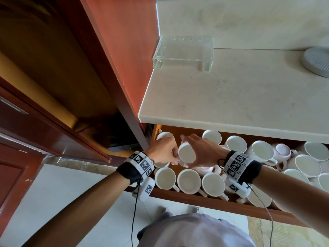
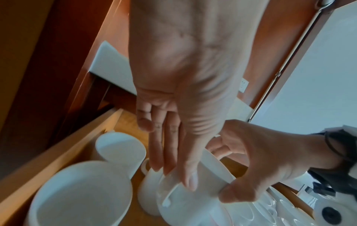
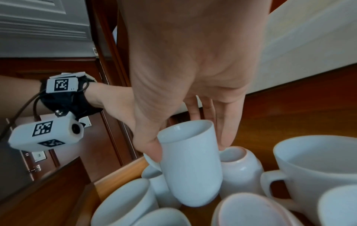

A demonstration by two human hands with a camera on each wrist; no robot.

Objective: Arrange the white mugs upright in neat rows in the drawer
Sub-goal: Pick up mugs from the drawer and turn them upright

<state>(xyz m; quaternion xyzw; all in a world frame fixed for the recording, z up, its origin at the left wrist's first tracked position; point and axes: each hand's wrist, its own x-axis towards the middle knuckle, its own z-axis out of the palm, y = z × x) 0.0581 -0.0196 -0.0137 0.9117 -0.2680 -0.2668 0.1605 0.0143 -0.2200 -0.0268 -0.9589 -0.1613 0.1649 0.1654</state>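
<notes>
Above the open drawer (image 1: 195, 197) of white mugs, right hand (image 1: 199, 150) curled round a tilted white mug (image 1: 187, 154), thumb on its side, left hand (image 1: 162, 149) beside it with straight fingers touching the handle.

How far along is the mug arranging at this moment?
Done: upright mugs line the drawer's front-left. In hand: the right hand holds a tilted mug, with the left hand touching it. Left: the jumbled, tipped mugs on the right.
</notes>
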